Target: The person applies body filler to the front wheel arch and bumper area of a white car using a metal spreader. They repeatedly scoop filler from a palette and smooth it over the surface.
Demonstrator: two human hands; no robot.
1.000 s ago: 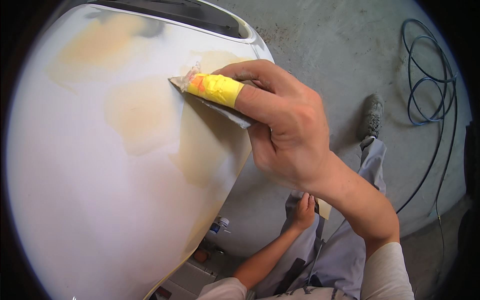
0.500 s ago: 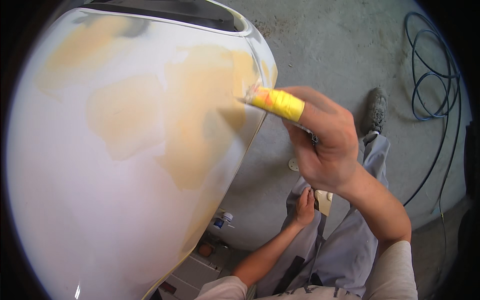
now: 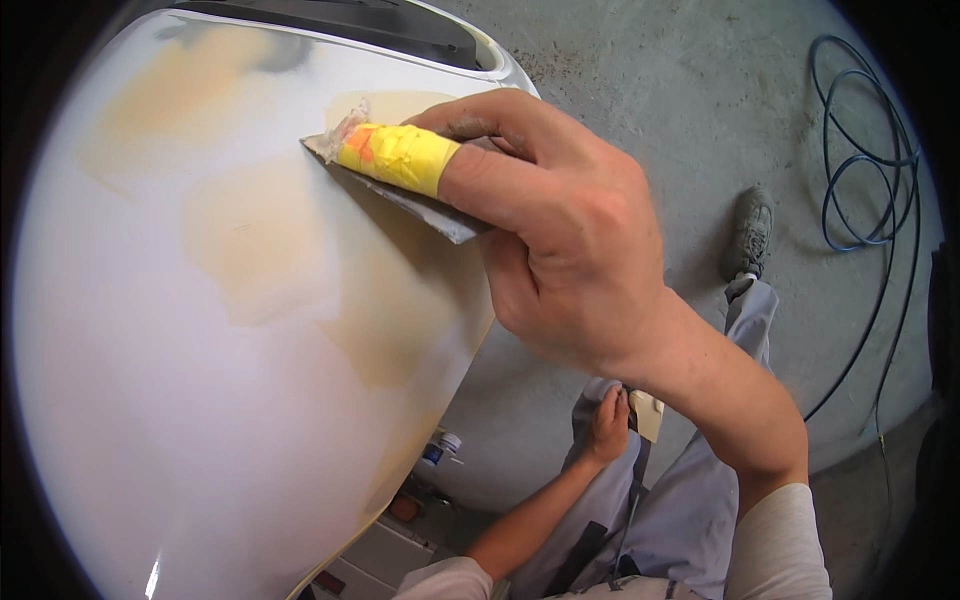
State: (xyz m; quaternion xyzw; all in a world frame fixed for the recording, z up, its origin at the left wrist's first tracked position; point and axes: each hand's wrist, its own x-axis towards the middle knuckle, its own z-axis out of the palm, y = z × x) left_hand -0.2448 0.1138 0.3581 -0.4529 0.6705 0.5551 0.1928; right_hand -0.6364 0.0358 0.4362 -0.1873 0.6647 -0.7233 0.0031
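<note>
Swung back left from the panel's right edge: right hand [image 3: 570,230], closed on a grey spreader [image 3: 400,190], yellow-taped finger on top. Blade pressed flat on the white car panel [image 3: 150,400] among beige filler patches [image 3: 260,240]. Left hand [image 3: 608,425] near, gripping a beige card [image 3: 648,415]. Blue hose [image 3: 860,160] coiled far right.

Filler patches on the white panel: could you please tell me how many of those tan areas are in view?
3 patches: one near the panel's upper left, one in the middle, and one under the right hand running down to the lower edge. The hand may hide more.
</note>
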